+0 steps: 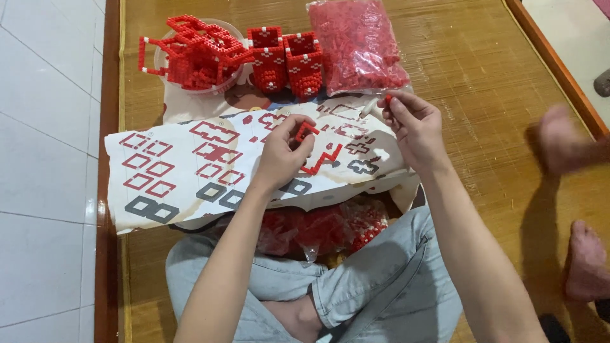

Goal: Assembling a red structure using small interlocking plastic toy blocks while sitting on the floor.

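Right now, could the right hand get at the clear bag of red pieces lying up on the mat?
Probably yes. The right hand, pinching a small red piece, sits just below the bag of red pieces, with nothing between them, though its fingers are occupied.

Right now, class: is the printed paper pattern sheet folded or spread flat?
Spread: the printed paper pattern sheet lies open across the woven mat, its diagrams showing.

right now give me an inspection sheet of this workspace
surface: woven mat on the floor
job's things: small red block piece in left hand; tiny red block pinched by right hand; pattern sheet
clutter: bag of red blocks, built red block frames, two red block boxes
grip: both hands closed on pieces
cables: nothing seen
surroundings: white tiles; blurred feet of another person at right
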